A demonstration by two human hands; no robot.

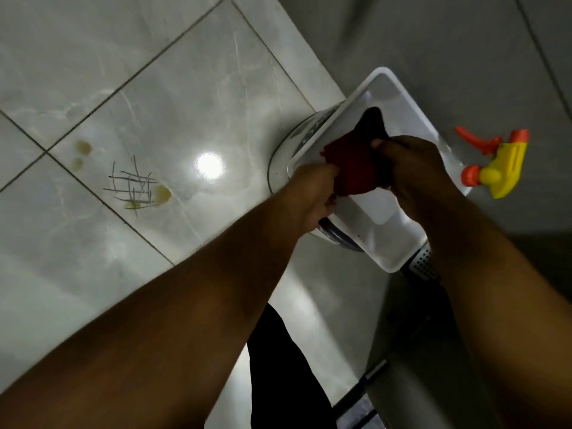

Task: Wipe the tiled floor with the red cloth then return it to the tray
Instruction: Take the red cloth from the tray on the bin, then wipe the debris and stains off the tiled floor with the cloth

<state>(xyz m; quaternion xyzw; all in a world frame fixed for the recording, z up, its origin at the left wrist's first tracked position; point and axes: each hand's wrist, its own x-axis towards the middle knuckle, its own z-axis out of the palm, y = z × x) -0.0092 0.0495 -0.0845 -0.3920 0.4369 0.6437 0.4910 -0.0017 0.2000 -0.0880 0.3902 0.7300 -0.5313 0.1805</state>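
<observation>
Head camera view: both hands grip a bunched red cloth (353, 164) over a white tray (402, 94) at 3 o'clock. Left hand (312, 196) and right hand (411, 168) have fingers clamped on the fabric. Brown stains (161, 193) and scribbled marks (133, 184) sit on the tiled floor (185, 88) at 9 o'clock; a yellow spray head (501, 168) lies beside the tray.

Dim, soft picture; bright lamp glare (210, 166) on the glossy tiled floor (93, 72), edges bowed.
</observation>
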